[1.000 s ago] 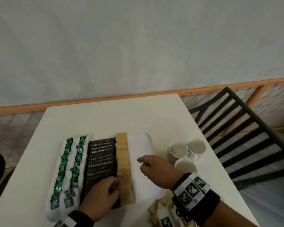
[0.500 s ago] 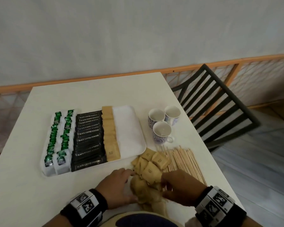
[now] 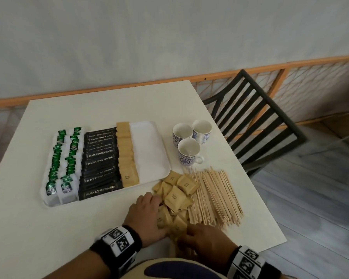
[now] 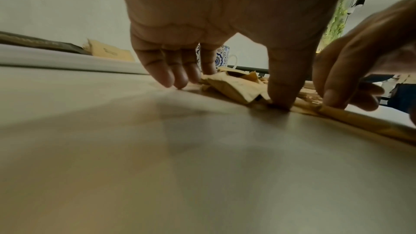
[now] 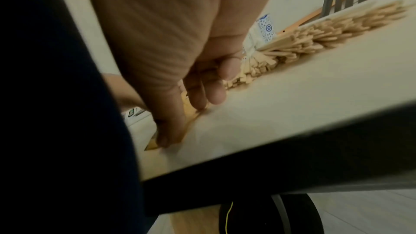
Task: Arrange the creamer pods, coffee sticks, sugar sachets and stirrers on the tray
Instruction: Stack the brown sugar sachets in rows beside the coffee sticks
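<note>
From the head view, a white tray (image 3: 149, 150) sits on a pale table (image 3: 113, 105). Its left side holds two rows of green-topped creamer pods (image 3: 66, 162), then a stack of black coffee sticks (image 3: 101, 164), then a single column of brown sugar sachets (image 3: 127, 156); the right part of the tray is bare. Just off the tray's near right corner lies a loose heap of sachets (image 3: 176, 191), touching a spread of wooden stirrers (image 3: 214, 198) to its right. Three patterned cups (image 3: 189, 141) stand beyond the stirrers, and a dark slatted chair (image 3: 256, 121) stands past the table's right edge. The left hand (image 3: 147, 214) lies over the heap's left side and the right hand (image 3: 206, 240) over its near end; the fingertips are hidden here.

The left wrist view looks under the left hand (image 4: 225, 24): its fingers (image 4: 166, 70) reach down with the tips at the tabletop beside the heap (image 4: 234, 84), and the thumb presses down at the heap's near edge, so it touches rather than grasps. The right hand (image 4: 360, 56) enters from the right, fingertips on a sachet.

The right wrist view shows the right hand (image 5: 180, 60) with straightened fingers (image 5: 166, 131) pressing a flat sachet (image 5: 186, 120) against the table; the stirrers (image 5: 303, 42) fan out beyond.
</note>
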